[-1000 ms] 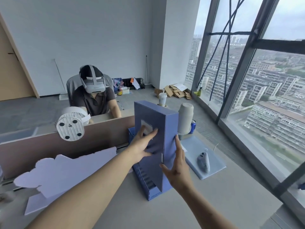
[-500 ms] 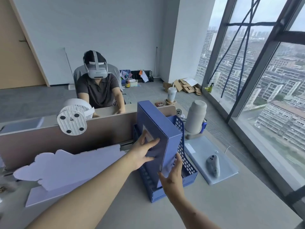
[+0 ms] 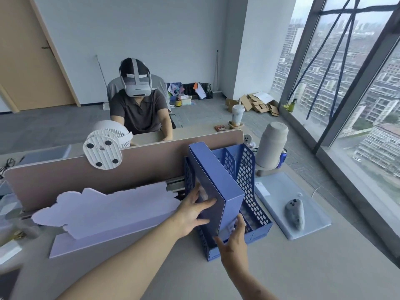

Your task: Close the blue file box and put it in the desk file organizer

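Note:
The blue file box (image 3: 216, 180) stands upright and closed, its lower part inside the left slot of the blue mesh desk file organizer (image 3: 249, 169). My left hand (image 3: 192, 211) presses flat against the box's left face, fingers spread along it. My right hand (image 3: 234, 241) grips the box's near spine at the bottom front corner, thumb on the right side. The box's base is hidden behind the organizer's front wall and my hands.
A pale cut-out foam board (image 3: 108, 211) lies left of the organizer. A grey mat (image 3: 281, 191) with a controller (image 3: 294, 213) lies to the right. A beige flask (image 3: 272, 146) and blue can (image 3: 282, 161) stand behind it. A desk divider (image 3: 65, 176) carries a white fan (image 3: 104, 148); a person with a headset (image 3: 138, 107) sits beyond.
The box has sunk lower into the organizer's left slot. Both hands followed it down, and my view has tilted downward and nearer.

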A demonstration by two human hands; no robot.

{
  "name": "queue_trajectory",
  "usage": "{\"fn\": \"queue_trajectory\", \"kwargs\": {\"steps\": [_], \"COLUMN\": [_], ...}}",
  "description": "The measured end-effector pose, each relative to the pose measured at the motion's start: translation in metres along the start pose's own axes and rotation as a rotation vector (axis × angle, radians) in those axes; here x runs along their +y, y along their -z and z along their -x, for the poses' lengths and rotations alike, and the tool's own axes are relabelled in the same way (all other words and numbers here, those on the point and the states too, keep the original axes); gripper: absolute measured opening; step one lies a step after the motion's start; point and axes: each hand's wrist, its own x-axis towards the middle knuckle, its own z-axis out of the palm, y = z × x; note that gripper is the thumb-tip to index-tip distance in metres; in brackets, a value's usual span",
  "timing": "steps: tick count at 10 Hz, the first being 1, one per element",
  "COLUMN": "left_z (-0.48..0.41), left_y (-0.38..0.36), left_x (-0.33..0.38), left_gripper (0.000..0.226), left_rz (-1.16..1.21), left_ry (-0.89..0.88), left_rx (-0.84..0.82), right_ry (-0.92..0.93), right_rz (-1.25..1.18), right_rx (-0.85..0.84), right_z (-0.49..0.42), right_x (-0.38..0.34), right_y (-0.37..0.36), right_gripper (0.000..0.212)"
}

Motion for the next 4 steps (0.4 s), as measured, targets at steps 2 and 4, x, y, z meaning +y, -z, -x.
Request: {"fn": "queue_trajectory", "kwargs": {"steps": [2,4], "left_z": [0.020,0.060], "left_y": [0.007,0.011], "left_x": [0.005,0.018], "left_gripper": [0.085,0.065], "left_rz": [-0.028,-0.311], "left_ry": [0.041,-0.012], "left_rx": [0.059,0.124], "right_ry": [0.067,0.160], "right_rz": [-0.020,-0.004], "right_rx": [-0.071,-0.120], "right_z": [0.002,0.012], "right_x": [-0.004,-0.041], "right_y": [0.014,0.063], "right_gripper": [0.083,0.079]}}
